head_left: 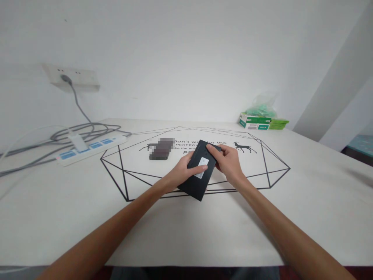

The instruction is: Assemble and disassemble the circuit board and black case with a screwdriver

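A flat black box (pixel 196 186) with a white label is held tilted above the middle of the table. My left hand (pixel 184 171) grips its left side, the thumb lying across the label and the other fingers hidden beneath. At its upper right corner, my right hand (pixel 227 157) pinches the edge, with the thumb on the top face. Left of the box, a dark object (pixel 161 149), blurred by pixelation, lies on the table.
The white table (pixel 163 237) bears printed black lines, words and deer. On the left are a white power strip (pixel 93 149) and coiled grey cables (pixel 87 128). Green and white boxes (pixel 255 120) with a plastic bag (pixel 264 105) stand at the back right, near the wall.
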`<action>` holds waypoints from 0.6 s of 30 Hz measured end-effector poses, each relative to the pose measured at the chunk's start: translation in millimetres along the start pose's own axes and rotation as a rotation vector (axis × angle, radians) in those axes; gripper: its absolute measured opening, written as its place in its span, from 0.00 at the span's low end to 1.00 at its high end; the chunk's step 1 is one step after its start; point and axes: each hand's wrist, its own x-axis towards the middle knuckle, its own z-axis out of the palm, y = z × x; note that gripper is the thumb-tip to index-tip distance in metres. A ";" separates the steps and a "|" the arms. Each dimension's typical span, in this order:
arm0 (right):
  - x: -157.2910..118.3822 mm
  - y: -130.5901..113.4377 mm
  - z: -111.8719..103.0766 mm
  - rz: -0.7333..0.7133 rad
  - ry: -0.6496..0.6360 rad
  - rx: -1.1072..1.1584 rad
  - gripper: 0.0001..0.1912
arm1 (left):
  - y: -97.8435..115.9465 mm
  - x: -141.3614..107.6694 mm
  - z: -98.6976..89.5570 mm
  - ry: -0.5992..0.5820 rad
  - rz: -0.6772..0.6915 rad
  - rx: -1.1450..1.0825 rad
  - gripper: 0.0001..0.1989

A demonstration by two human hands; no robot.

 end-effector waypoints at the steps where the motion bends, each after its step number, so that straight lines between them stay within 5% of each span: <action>1: -0.1 -0.2 0.0 -0.018 0.026 -0.025 0.25 | 0.5 0.2 -0.5 0.033 0.054 0.141 0.31; 7: -4.9 -1.5 3.9 -0.119 0.165 -0.186 0.21 | -2.7 -0.4 2.7 0.260 0.219 0.806 0.49; 13: -8.5 -5.1 -0.8 -0.258 0.060 -0.334 0.27 | -0.7 -0.8 6.2 0.296 0.183 0.949 0.44; 18: 13.0 3.5 -34.4 -0.257 0.078 -0.719 0.29 | 5.4 1.7 -9.4 0.276 0.078 1.153 0.40</action>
